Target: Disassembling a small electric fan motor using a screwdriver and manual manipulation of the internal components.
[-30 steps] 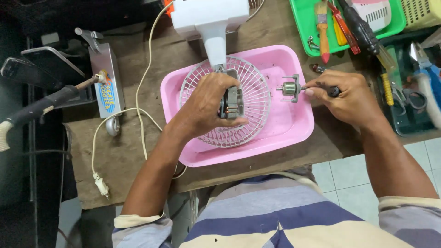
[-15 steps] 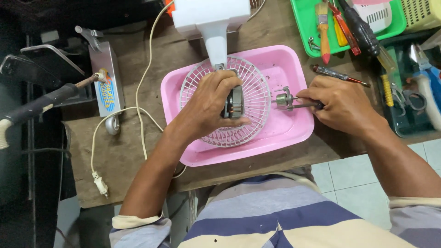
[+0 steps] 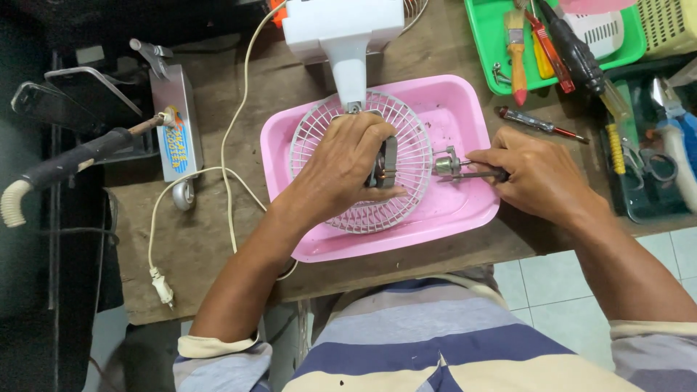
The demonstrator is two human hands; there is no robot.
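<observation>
The light over my bench is even and soft daylight, bright enough that nothing goes dim except the far left, where the floor beside the wooden table (image 3: 203,261) sinks into near black. The white fan base (image 3: 341,29) at the far edge is close to blown out. My left hand (image 3: 345,170) throws only a faint shadow on the pink tray (image 3: 465,210). The picture is sharp in the middle; the edges bow slightly. My striped shirt (image 3: 435,348), nearest, looks a little soft.
</observation>
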